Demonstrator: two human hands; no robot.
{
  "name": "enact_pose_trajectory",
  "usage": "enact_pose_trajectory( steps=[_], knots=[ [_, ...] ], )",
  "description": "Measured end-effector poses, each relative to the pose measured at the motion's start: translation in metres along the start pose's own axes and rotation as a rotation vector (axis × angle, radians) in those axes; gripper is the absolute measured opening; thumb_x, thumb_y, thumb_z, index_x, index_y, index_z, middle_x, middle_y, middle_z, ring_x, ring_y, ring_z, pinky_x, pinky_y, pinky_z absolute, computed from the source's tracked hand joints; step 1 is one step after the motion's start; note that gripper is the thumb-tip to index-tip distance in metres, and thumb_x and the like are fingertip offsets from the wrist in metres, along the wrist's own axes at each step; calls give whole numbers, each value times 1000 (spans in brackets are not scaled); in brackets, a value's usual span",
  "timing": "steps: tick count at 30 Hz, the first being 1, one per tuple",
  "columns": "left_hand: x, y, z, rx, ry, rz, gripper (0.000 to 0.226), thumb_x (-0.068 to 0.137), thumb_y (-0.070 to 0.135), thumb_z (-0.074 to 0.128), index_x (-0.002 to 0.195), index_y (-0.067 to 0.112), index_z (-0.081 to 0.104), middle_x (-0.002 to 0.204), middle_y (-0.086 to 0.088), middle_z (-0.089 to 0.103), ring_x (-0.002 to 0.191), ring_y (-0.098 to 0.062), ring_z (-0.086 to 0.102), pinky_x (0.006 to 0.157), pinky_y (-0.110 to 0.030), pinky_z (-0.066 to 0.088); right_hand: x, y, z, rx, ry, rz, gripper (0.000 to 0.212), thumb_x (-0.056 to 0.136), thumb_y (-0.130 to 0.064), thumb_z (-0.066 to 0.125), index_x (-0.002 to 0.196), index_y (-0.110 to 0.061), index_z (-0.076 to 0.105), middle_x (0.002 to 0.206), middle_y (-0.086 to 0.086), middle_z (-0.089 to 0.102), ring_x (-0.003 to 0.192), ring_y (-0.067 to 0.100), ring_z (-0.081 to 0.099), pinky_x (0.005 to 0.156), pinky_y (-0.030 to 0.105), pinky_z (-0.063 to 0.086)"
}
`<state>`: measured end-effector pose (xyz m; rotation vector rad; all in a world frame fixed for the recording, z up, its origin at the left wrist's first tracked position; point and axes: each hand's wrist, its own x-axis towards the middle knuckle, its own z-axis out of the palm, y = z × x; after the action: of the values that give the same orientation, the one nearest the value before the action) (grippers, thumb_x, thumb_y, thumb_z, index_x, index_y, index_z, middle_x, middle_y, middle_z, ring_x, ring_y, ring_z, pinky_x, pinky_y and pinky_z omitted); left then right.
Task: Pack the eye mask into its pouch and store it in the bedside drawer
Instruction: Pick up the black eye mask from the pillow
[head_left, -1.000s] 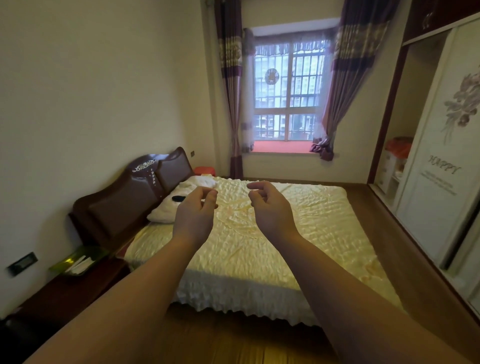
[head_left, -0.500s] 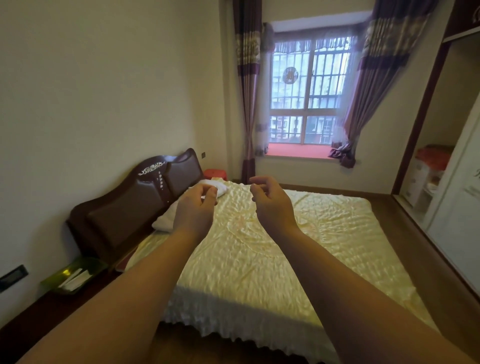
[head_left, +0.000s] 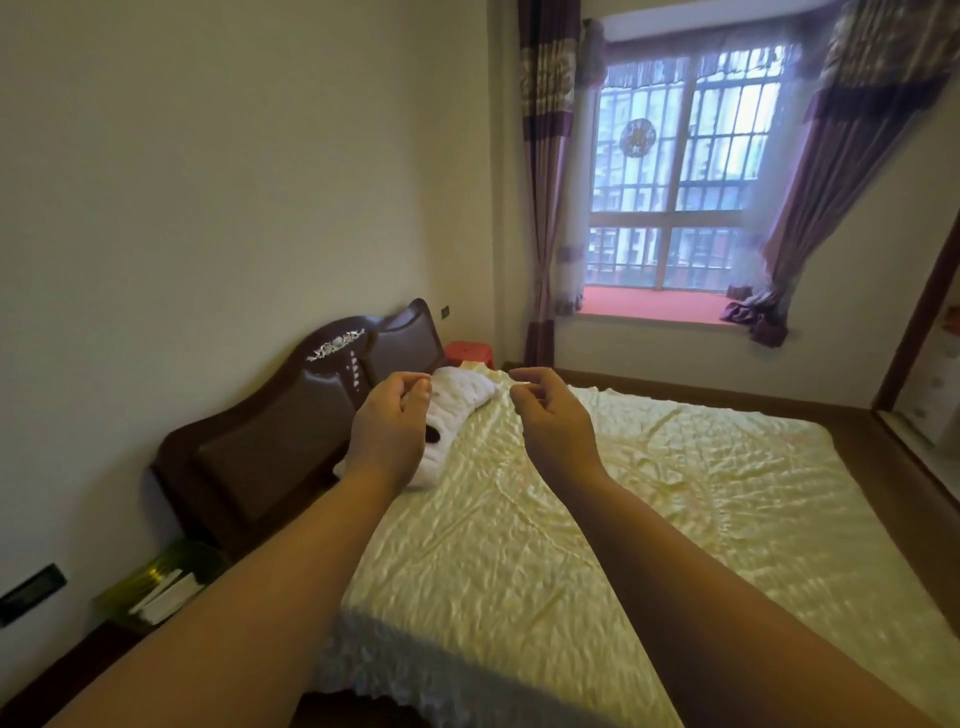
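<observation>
Both my arms stretch forward over the bed. My left hand (head_left: 387, 423) hangs in the air with curled fingers and holds nothing. My right hand (head_left: 550, 415) is level with it, fingers loosely curled, also holding nothing. A small dark object (head_left: 432, 434), possibly the eye mask, lies on the white pillow (head_left: 457, 405) near the headboard and is mostly hidden behind my left hand. I see no pouch. The dark bedside table (head_left: 67, 670) sits at the lower left; its drawer is out of view.
The bed (head_left: 597, 519) with a pale yellow quilted cover fills the middle. A dark wooden headboard (head_left: 270, 441) stands against the left wall. A green tray (head_left: 161, 582) with papers rests on the bedside table. A red stool (head_left: 467, 352) and a curtained window (head_left: 675, 171) lie beyond.
The view has moved closer to the bed and turned left. Both hands stay raised and holding nothing, now nearer the pillow.
</observation>
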<state>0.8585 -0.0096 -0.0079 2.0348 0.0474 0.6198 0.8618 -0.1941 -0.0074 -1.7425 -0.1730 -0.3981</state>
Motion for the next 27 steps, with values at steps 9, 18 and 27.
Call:
enact_pose_trajectory(
  steps=[9, 18, 27],
  knots=[
    [117, -32, 24, 51, 145, -15, 30, 98, 38, 43, 111, 23, 66, 105, 1, 70, 98, -18, 65, 89, -48, 55, 148, 30, 70, -27, -123, -127, 27, 94, -12, 54, 112, -30, 64, 101, -10, 71, 83, 4, 64, 63, 15, 41],
    [226, -92, 31, 130, 210, -43, 24, 94, 46, 40, 104, 36, 60, 102, 8, 67, 95, -9, 63, 83, -36, 53, 252, 62, 161, -7, -197, -160, 24, 97, -20, 53, 117, -28, 64, 100, -11, 66, 87, -2, 60, 63, 15, 42],
    [343, -207, 8, 138, 150, -25, 13, 99, 36, 46, 104, 35, 59, 97, 14, 64, 90, 1, 60, 74, -25, 47, 326, 108, 299, -71, -180, -125, 22, 98, -23, 51, 115, -32, 63, 98, -15, 64, 84, -6, 58, 61, 13, 40]
  ],
)
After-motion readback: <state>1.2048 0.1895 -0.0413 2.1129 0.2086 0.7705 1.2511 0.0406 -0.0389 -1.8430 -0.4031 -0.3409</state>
